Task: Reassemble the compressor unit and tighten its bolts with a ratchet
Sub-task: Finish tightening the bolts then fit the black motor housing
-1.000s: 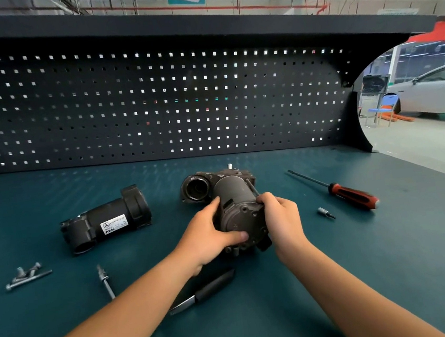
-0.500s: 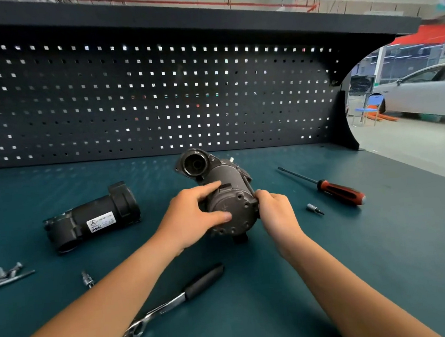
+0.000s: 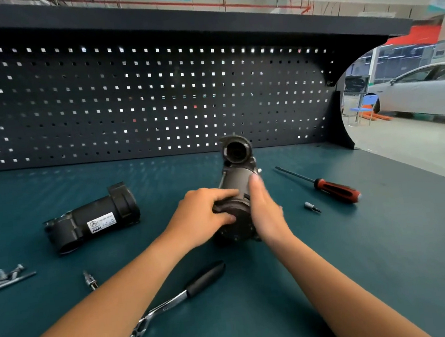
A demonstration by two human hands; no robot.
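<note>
Head view: left fingers [image 3: 218, 195] clamp dark cylindrical compressor [image 3: 236, 180]; right fingers [image 3: 255, 188] straight against it.

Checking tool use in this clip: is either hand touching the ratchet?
Apart. In the head view the ratchet lies on the mat, with bare mat between it and the left hand and right hand, both on the compressor body.

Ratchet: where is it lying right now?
In the head view the ratchet lies on the teal bench top, left of centre, beside the left forearm and nearer the camera than the compressor body.
</note>
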